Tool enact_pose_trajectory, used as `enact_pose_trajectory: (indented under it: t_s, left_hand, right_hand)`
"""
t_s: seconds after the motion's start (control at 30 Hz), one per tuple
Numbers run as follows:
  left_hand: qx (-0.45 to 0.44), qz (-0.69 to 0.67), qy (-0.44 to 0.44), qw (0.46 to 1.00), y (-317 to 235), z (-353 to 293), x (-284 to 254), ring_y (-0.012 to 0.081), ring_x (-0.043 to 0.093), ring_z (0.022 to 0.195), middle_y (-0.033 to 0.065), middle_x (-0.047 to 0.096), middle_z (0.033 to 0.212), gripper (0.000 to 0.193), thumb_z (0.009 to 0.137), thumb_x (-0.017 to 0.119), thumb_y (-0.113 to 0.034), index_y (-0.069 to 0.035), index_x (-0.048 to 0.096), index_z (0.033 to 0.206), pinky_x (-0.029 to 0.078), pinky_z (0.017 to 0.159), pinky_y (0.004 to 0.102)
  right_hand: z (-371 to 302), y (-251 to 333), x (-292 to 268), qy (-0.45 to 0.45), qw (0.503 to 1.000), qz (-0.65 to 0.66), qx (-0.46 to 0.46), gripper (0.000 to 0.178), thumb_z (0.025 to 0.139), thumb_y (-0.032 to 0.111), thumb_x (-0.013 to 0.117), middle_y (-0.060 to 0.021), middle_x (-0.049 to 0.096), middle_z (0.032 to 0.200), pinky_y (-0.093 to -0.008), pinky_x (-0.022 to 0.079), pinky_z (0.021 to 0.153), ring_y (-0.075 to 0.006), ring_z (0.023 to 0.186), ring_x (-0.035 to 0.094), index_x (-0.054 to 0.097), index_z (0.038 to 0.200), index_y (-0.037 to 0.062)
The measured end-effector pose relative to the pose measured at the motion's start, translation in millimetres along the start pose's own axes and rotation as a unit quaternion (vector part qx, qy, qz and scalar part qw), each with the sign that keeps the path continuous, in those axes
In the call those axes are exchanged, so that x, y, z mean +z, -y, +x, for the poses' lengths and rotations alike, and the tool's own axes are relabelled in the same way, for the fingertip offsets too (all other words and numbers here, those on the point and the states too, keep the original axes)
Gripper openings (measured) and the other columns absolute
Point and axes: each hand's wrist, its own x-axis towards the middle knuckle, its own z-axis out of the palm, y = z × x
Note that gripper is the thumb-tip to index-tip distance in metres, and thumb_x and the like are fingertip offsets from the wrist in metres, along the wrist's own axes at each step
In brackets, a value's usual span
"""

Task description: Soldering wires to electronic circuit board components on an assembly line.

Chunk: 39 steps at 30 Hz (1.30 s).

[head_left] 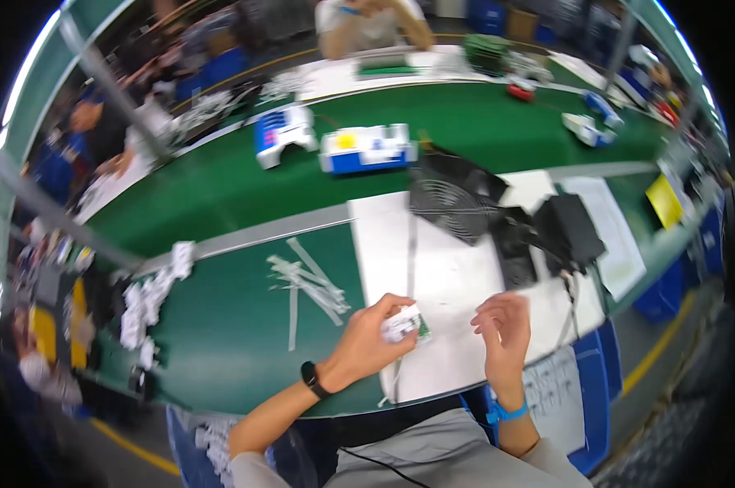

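Between the thumb and fingers of my left hand (373, 335) is a small white part with a green circuit board (406, 324) at its edge. It is held just above the white sheet (444, 362) on the bench. To its right, my right hand (503, 327) is raised over the same sheet with its fingers curved and somewhat blurred. No object shows in that right hand, and a gap separates it from the board. A black wristband is on my left wrist and a blue strap (507, 411) with a cord on my right.
Thin pale strips (309, 285) lie left of the sheet. White parts (157, 293) line the bench's left end. A black fan (457, 203) and black box (569, 232) stand behind my hands. Blue-and-white housings (367, 150) rest on the green belt (465, 110). People sit beyond.
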Motion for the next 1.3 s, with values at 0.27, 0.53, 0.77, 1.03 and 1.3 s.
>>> enact_pose_trajectory:
  t_s: [0.27,0.53,0.77,1.03,1.3]
  left_hand:
    - [0.037,0.070,0.167,0.983,-9.0,63.8,67.3,0.0395,0.062,0.116,0.0243,0.057,0.134,0.042,0.088,0.072,-0.019,0.000,0.063,0.124,0.051,0.097,0.0430]
    - [0.200,0.166,0.042,0.965,-3.6,53.6,83.1,0.0402,0.049,0.129,0.0215,0.055,0.137,0.057,0.089,0.076,-0.025,0.001,0.059,0.136,0.041,0.111,0.0455]
    - [0.228,0.205,0.027,0.951,3.7,38.6,82.7,0.0337,0.056,0.116,0.0134,0.062,0.124,0.058,0.080,0.080,-0.018,-0.007,0.063,0.135,0.045,0.099,0.0438]
    - [0.249,0.238,0.007,0.939,12.5,40.4,80.4,0.0331,0.058,0.115,0.0135,0.063,0.125,0.041,0.086,0.076,-0.015,-0.009,0.069,0.126,0.049,0.096,0.0434]
    - [0.253,0.206,0.066,0.943,21.9,58.0,60.6,0.0357,0.054,0.125,0.0157,0.059,0.131,0.037,0.088,0.074,-0.012,-0.010,0.069,0.125,0.045,0.106,0.0458]
  right_hand:
    - [64.3,-63.9,-77.6,-0.187,0.982,-0.023,-0.002,0.042,0.098,0.013,0.068,0.0019,0.054,0.087,-0.0198,0.032,0.049,-0.0030,0.062,0.046,0.040,0.129,0.0072]
    - [116.9,-52.2,-79.9,-0.213,0.952,-0.193,-0.108,0.015,0.091,0.005,0.077,0.0001,0.062,0.075,-0.0235,0.041,0.059,-0.0049,0.066,0.049,0.065,0.101,0.0031]
    - [114.0,-51.8,-57.8,-0.243,0.937,-0.209,-0.137,0.014,0.095,0.011,0.075,0.0007,0.061,0.072,-0.0244,0.041,0.055,-0.0039,0.064,0.051,0.063,0.095,0.0028]
    - [108.8,-51.0,-65.4,-0.319,0.917,-0.132,-0.198,0.019,0.095,0.005,0.071,0.0028,0.049,0.078,-0.0241,0.038,0.058,-0.0049,0.069,0.045,0.055,0.086,0.0066]
    - [64.1,-73.5,-75.6,-0.274,0.912,-0.077,-0.296,0.019,0.100,0.010,0.058,-0.0015,0.044,0.074,-0.0257,0.032,0.064,-0.0094,0.069,0.039,0.043,0.088,0.0067]
